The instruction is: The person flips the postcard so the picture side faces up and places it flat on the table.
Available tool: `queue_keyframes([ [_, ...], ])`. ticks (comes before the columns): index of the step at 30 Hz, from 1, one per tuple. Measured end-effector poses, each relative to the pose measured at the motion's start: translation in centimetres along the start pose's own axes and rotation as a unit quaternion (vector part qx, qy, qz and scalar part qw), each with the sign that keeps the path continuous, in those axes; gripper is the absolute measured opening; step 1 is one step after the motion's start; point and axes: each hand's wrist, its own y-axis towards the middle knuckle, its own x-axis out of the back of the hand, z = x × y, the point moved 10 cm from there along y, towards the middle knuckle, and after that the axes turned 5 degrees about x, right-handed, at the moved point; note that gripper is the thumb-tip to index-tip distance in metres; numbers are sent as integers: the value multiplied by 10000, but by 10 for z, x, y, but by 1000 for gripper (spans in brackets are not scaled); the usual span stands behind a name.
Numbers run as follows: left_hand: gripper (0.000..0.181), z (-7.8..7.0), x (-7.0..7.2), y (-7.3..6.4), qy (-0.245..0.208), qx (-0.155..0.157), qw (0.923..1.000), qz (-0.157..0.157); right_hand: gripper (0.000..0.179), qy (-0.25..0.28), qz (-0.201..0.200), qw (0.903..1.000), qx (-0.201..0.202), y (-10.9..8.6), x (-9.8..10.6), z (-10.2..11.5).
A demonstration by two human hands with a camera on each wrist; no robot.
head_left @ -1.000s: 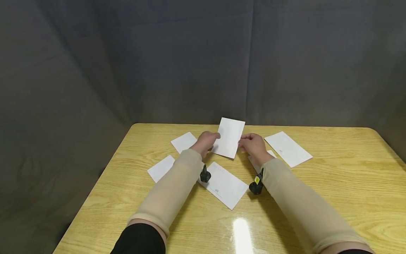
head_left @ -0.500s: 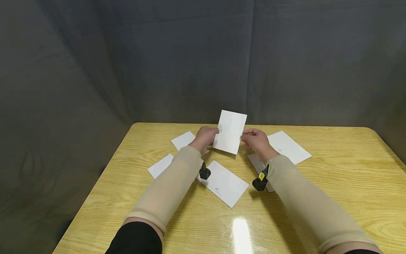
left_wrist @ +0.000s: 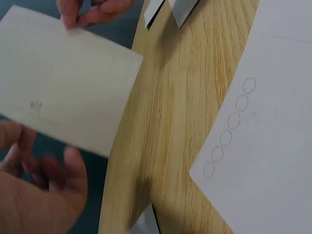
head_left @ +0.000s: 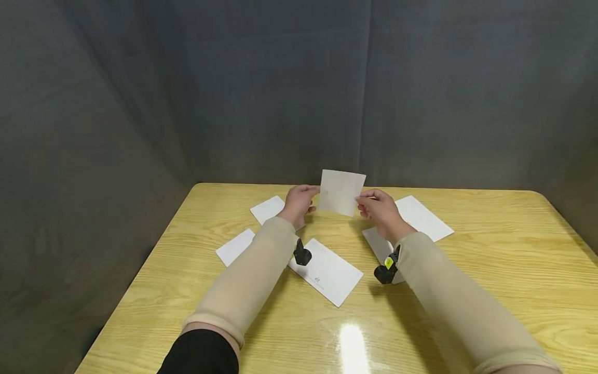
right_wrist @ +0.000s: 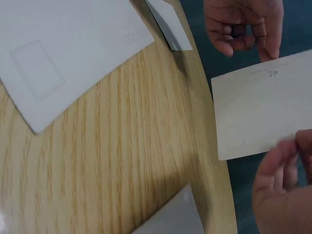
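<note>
While between left hand (head_left: pixel 298 203) and right hand (head_left: pixel 380 209), white card (head_left: pixel 341 191), top edge free.

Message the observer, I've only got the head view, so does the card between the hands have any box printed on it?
Observer: Yes, the right wrist view shows a faint rectangular outline near one corner of the held card.
Operator: Okay, and what's printed along the edge of a card lying on the table?
Observer: In the left wrist view, the large flat card has six ovals in a row.
</note>
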Motion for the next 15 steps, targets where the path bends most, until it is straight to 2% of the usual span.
queue_keyframes([
  [5, 24, 5, -6, 3, -53, 75, 9988, 491, 12, 188, 79, 9998, 64, -1, 4, -2],
  [7, 27, 6, -8, 4, -54, 110, 9982, 582, 16, 203, 94, 9997, 94, 0, 5, -2],
  [12, 32, 9, -7, 9, -46, 137, 9989, 456, 25, 73, 21, 10000, 62, 2, 9, -4],
  [15, 32, 12, -6, 11, 103, 115, 9993, 337, 28, -51, -63, 9999, -63, 2, 11, -11],
])
